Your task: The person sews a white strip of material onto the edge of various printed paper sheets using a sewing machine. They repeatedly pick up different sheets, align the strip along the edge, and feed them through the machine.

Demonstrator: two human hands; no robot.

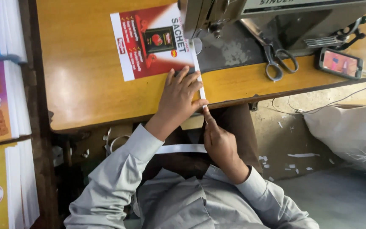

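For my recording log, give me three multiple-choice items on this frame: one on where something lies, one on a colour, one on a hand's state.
1. Where do the scissors lie?
A. on the table right of the printed sheet
B. on the floor
C. on the paper stacks

2. What is the main colour of the printed sheet?
A. green
B. red
C. black

3. What is the left hand doing?
A. hanging off the table
B. gripping the scissors
C. pressing flat on the sheet's edge

Answers: 1 A, they rest on the wooden table beside the sewing machine. 2 B, red fills it inside a white border. 3 C, its fingers are spread on the sheet, while the right hand pinches a white strip at the table edge.
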